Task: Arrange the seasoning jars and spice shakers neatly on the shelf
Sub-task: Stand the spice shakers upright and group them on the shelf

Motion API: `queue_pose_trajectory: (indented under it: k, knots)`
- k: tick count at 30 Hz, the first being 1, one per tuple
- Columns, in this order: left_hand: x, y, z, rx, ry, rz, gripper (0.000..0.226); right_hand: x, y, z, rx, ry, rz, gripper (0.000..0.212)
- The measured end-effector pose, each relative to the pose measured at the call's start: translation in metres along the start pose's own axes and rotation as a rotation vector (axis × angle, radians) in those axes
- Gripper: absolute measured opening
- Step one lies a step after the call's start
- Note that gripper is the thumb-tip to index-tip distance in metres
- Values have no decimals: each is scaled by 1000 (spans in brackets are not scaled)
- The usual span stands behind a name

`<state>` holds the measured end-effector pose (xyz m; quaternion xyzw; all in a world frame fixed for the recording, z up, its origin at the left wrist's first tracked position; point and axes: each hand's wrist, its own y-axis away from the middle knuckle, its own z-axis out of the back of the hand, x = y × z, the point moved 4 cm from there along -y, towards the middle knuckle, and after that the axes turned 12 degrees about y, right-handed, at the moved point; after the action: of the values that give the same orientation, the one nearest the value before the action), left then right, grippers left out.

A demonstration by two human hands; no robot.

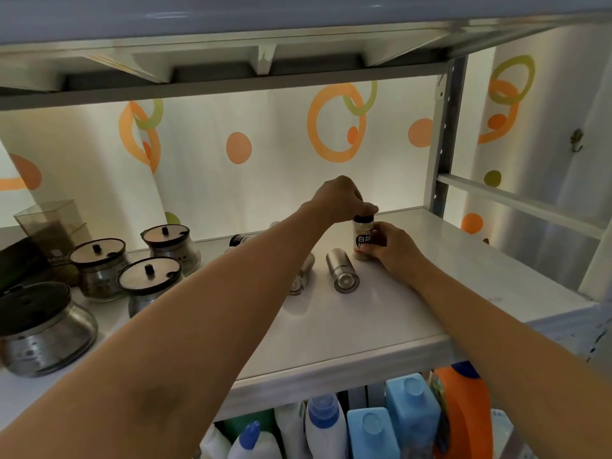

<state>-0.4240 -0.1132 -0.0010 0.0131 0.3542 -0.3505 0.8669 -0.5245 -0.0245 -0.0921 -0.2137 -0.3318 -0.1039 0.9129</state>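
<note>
I have both hands on the pepper bottle (pixel 362 235), which stands upright on the shelf (pixel 364 326) toward the back right, about one o'clock from the middle of the board. My left hand (pixel 337 197) is curled down over its dark cap. My right hand (pixel 392 246) wraps the labelled body low down from the three o'clock side.

Risks as I judge them:
- My left forearm crosses just above a shaker (pixel 303 274) lying on its side. Dropping the elbow could set it rolling toward the front edge at six o'clock.
- The steel shaker (pixel 341 270) lies on its side at the bottle's seven o'clock, close by. Sliding the bottle that way would knock it, and being round it would roll.
- If the cap is loose under my left hand, lifting by it could leave the body behind or spill powder.
- A third shaker (pixel 240 240) lies down at ten o'clock, partly hidden by my arm, so I could misjudge it.

Containers: the bottle shows something pale through its lower wall. At nine o'clock stand three lidded glass jars (pixel 99 270), (pixel 172 243), (pixel 149 283), and a larger jar (pixel 43 329) stands at eight. All are closed, and their contents are too dim to name. A tinted square tub (pixel 53 223) stands behind them, its fill unclear. Below the shelf stand detergent bottles (pixel 410 415), all capped.
</note>
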Motion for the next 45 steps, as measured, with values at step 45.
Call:
queue_pose_trajectory:
  k: [45]
  knots:
    - [6,79,3,10,-195,250,25,59,38,9,481,-4,-490,40]
